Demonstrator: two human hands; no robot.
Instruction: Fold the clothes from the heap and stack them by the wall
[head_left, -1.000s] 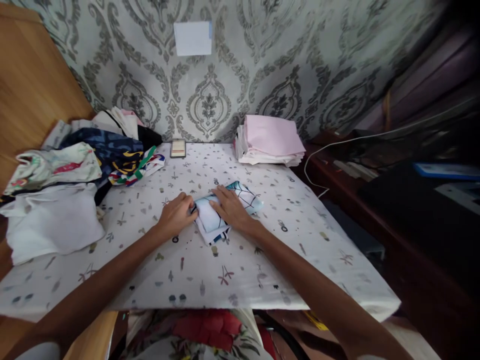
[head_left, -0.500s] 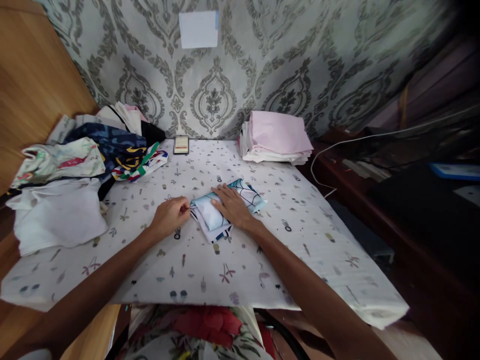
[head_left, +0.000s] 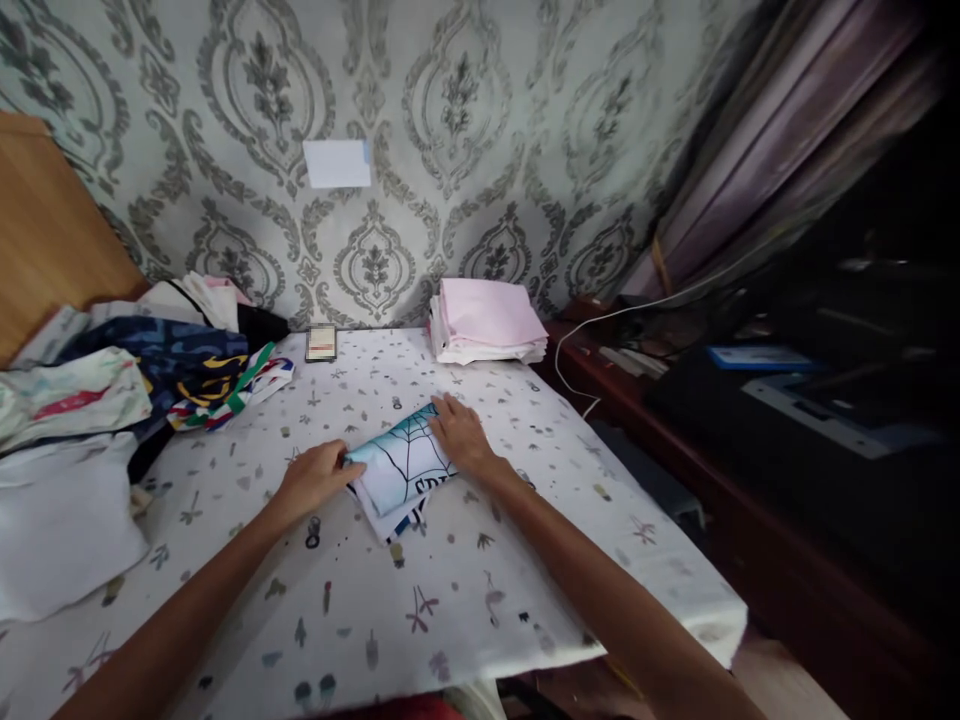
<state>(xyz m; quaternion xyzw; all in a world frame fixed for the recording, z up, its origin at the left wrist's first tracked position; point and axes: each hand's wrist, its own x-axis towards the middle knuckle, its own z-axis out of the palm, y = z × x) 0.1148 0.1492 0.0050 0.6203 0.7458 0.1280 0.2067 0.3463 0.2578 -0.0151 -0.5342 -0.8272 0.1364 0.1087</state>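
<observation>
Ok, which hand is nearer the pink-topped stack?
Right. The right hand is in front of the stack, at the right end of the folded cloth; the left hand is farther away, at its left end.

Soft, dim light falls on the tablecloth (head_left: 360, 600), while the far right (stretched and blurred) sinks into near-black.

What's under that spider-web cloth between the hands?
The spider-web cloth lies on the patterned sheet. White and dark-blue folds peek out at its near edge; anything further underneath is covered.
</observation>
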